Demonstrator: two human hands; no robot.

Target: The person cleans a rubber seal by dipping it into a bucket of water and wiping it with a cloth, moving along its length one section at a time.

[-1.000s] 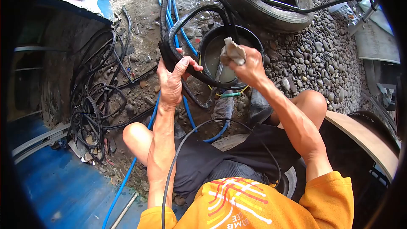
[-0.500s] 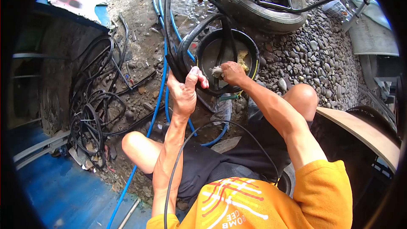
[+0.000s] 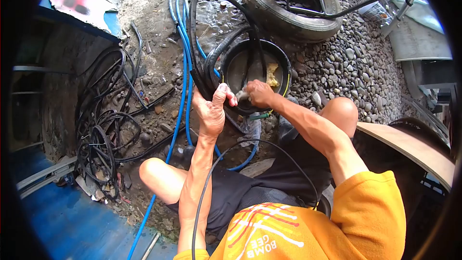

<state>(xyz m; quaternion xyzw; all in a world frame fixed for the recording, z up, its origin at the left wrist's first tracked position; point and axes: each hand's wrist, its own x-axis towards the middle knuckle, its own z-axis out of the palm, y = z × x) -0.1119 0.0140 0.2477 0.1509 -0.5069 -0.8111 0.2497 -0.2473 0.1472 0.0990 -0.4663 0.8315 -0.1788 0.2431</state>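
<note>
A bundle of thick black hose [image 3: 203, 78] loops up from my left hand [image 3: 211, 110], whose fingers are wrapped round it at the left side of a black basin [image 3: 288, 62]. Murky water lies in the basin, and part of the black hose dips into it. My right hand [image 3: 261, 93] is closed on a pale grey rag [image 3: 242, 96] over the basin's near edge, close to the left fingers. A yellow sponge [image 3: 272, 74] sits inside the basin on the right.
Blue hoses [image 3: 186, 67] run along the ground left of the basin. Tangled black cables [image 3: 103, 139] lie further left. A tire [image 3: 288, 19] stands behind the basin, with a black metal frame over it. Pebbles [image 3: 356, 62] cover the right side, near a curved board [image 3: 409, 147].
My right hand has moved slightly down and left with the rag, nearer to my left hand. The whole view has shifted a little.
</note>
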